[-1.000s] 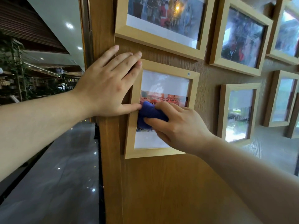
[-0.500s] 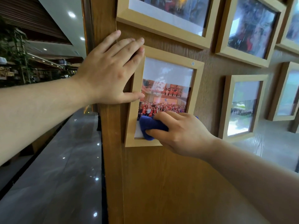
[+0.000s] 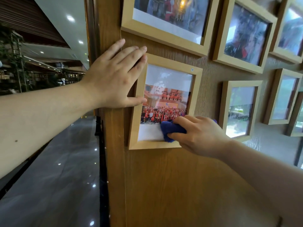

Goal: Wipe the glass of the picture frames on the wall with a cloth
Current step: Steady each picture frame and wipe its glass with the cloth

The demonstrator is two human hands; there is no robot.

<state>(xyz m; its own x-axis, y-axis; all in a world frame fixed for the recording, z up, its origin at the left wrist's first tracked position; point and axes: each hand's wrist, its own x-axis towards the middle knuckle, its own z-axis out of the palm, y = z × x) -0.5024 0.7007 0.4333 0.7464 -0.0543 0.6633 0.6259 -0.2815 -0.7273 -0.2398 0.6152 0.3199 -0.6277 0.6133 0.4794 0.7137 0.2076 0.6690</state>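
Item: portrait picture frame (image 3: 165, 102), light wood, hung at the left edge of a wood-panelled wall (image 3: 180, 185), just below a larger frame. Small round tag numbered 19 (image 3: 192, 69) at its top right corner. Contents: group photograph with a white mat.

Cloth (image 3: 171, 130): blue, bunched, pressed to the glass at the lower right, over the bottom mat strip. Right hand (image 3: 196, 136): grip closed around the cloth, fingers curled over it.

Left hand (image 3: 113, 76): flat and spread, holding nothing; thumb and fingertips lie on the frame's left rail and top left corner, palm on the wall edge, steadying it.

Change: one second ago the cloth lay at mid-glass on the left; half a second ago at the lower left; now at the lower right. Judgement: the bottom strip is being finished, so this pane looks nearly done.

Neighbouring frames (image 3: 241, 108): several to the right and above, untouched by either hand at this moment.

Obscured: the frame's lower right corner sits behind the right hand; most of the cloth is inside the fist; upper and far-right frames are cut off by the picture edge; whether smears remain cannot be told through the reflections.
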